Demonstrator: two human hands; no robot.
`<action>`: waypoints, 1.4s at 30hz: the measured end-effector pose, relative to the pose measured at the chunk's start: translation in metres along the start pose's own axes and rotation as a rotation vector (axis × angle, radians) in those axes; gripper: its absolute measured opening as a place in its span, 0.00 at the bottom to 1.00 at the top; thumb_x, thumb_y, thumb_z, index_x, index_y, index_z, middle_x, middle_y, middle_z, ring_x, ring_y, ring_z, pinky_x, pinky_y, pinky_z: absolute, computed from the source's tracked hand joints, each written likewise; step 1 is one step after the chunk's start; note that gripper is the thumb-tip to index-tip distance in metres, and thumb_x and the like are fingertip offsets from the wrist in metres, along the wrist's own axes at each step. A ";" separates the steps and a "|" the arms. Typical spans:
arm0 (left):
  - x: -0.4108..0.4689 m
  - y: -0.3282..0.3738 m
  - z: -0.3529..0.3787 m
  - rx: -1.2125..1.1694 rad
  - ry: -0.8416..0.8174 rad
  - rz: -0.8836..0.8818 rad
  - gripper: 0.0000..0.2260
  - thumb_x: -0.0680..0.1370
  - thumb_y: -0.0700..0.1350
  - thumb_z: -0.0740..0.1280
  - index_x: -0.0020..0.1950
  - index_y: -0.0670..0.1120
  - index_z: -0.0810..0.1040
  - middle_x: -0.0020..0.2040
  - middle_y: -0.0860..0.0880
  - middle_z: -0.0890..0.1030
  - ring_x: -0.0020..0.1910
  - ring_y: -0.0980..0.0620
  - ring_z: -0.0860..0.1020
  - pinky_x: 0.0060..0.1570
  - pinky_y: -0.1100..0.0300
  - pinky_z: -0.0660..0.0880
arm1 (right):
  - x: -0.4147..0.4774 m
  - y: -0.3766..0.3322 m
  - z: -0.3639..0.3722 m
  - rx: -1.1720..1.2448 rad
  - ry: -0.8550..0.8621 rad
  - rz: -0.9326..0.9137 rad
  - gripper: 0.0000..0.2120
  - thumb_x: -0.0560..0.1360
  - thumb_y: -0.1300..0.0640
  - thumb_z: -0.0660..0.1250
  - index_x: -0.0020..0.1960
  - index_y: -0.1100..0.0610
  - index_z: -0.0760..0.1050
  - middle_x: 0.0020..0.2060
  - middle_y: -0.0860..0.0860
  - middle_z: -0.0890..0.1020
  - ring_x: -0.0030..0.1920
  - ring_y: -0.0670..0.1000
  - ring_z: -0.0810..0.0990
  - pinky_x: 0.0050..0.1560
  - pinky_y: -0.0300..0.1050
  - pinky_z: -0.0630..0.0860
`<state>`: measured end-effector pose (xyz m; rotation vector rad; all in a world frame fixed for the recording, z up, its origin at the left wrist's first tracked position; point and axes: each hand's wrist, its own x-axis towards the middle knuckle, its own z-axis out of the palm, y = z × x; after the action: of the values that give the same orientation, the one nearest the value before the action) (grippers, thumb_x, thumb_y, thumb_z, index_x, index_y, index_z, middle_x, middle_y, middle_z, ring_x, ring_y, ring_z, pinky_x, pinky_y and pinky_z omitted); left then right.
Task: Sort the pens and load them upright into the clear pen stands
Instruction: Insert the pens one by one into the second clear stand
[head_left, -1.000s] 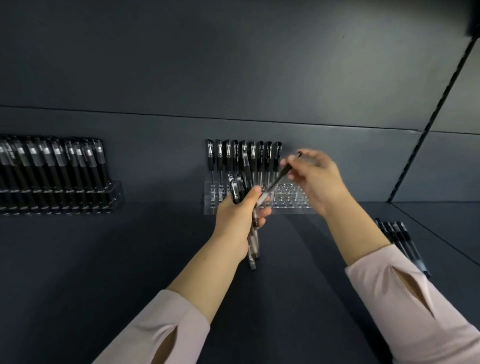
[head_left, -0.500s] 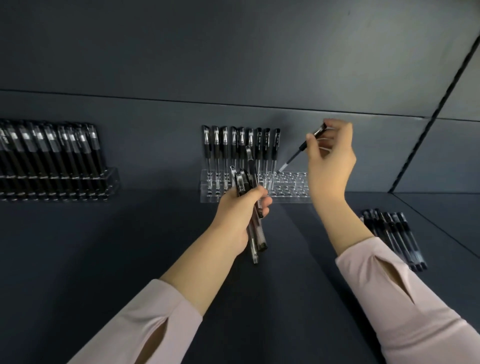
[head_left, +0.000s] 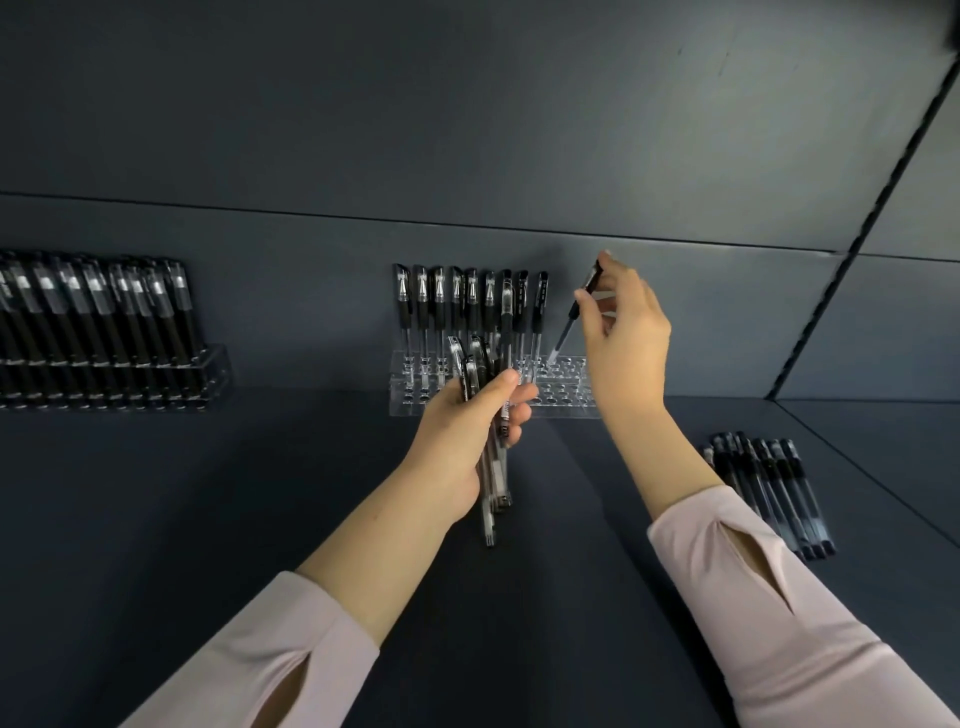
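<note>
A clear pen stand (head_left: 566, 397) sits at the back of the dark shelf, with several black pens (head_left: 470, 304) upright in its left holes. My right hand (head_left: 626, 332) pinches a single black pen (head_left: 571, 319) near its cap, tilted, with its lower end at a hole just right of the standing row. In front of the stand, my left hand (head_left: 467, 441) grips a bundle of several black pens (head_left: 491, 483), their ends hanging below my fist.
A second clear stand (head_left: 210, 364), full of black pens, stands at the back left. Several loose pens (head_left: 769, 488) lie flat on the shelf at the right. A slotted upright rail (head_left: 852, 244) runs diagonally at the far right.
My right hand drew one pen out of the left hand's bundle, raised it, and now brings its lower end down to the stand's holes. The left hand keeps the bundle almost still.
</note>
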<state>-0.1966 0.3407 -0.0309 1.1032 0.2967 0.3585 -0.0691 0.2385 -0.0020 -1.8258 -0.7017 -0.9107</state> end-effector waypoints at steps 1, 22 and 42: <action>0.000 0.000 0.000 -0.003 -0.002 -0.003 0.07 0.79 0.43 0.68 0.55 0.42 0.79 0.46 0.46 0.87 0.33 0.56 0.80 0.32 0.64 0.76 | 0.000 0.001 0.001 -0.034 -0.034 -0.014 0.18 0.80 0.59 0.63 0.69 0.61 0.71 0.51 0.57 0.78 0.45 0.50 0.77 0.50 0.44 0.76; -0.002 0.003 0.003 0.091 -0.024 0.006 0.09 0.77 0.49 0.71 0.54 0.46 0.80 0.45 0.52 0.87 0.25 0.57 0.76 0.24 0.65 0.70 | -0.001 0.014 0.004 -0.012 -0.338 0.134 0.24 0.81 0.52 0.60 0.75 0.53 0.62 0.53 0.54 0.74 0.51 0.53 0.75 0.55 0.41 0.69; 0.002 0.004 0.001 0.046 -0.026 -0.054 0.07 0.82 0.46 0.63 0.53 0.42 0.75 0.44 0.47 0.87 0.24 0.54 0.77 0.21 0.64 0.69 | 0.016 -0.003 -0.021 0.840 -0.012 0.644 0.15 0.77 0.68 0.65 0.60 0.56 0.69 0.35 0.54 0.79 0.31 0.48 0.77 0.40 0.43 0.80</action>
<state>-0.1946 0.3422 -0.0270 1.1418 0.3123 0.2898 -0.0682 0.2213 0.0183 -1.1604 -0.3621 -0.1219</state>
